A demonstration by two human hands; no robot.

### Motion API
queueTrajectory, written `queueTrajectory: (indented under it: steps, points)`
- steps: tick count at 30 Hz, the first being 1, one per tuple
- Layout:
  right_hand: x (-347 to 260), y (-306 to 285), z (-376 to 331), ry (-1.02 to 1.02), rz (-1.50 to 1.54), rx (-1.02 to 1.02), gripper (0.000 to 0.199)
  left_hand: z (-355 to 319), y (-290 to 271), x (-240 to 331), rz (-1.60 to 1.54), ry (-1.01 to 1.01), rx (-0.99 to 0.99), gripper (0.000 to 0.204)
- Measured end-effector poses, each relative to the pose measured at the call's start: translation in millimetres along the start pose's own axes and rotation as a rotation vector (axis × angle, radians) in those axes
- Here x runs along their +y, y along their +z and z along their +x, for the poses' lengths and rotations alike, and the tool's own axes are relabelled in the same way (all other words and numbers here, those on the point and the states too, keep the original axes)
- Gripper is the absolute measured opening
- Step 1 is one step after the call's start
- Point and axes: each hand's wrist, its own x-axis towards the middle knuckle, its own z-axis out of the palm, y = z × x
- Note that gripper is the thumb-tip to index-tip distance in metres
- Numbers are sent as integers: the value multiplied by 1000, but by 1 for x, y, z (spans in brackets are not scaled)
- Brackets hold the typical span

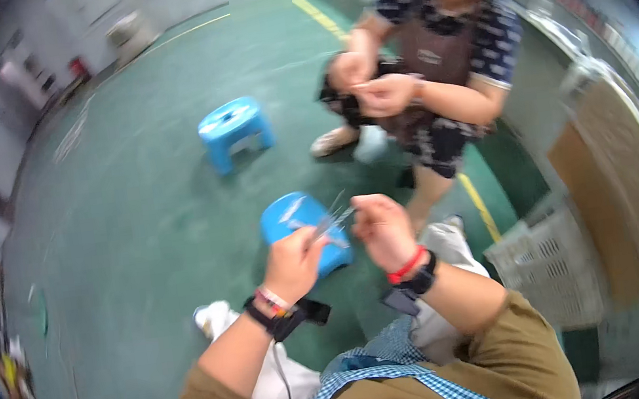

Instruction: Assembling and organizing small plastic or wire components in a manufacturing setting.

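My left hand (pixel 293 266) is closed around a small bunch of thin, pale strands (pixel 330 222). They look like wires or thin sticks; blur hides which. Their free ends fan out toward my right hand (pixel 384 230). That hand's fingers are pinched together close to the strand ends, and I cannot make out what is between them. Below both hands stands a blue plastic stool (pixel 278 222), with a few whitish thin pieces lying on its top.
Ahead to the right, a seated person (pixel 431 66) in a dark apron brings both hands together. A second blue stool (pixel 232 121) stands farther off on the green floor (pixel 149 244). To my right are a white plastic crate (pixel 544 272) and brown cardboard (pixel 626 194).
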Motion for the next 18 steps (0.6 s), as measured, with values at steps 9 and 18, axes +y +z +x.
queueTrajectory:
  steps: [9,18]
  points:
    - [-9,7,-13,10,177,-205,7,-9,1,0,-1416,-815,-276,23]
    - [-74,67,-90,-185,131,-776,29,-6,-1,-13,-1092,-641,-10,23]
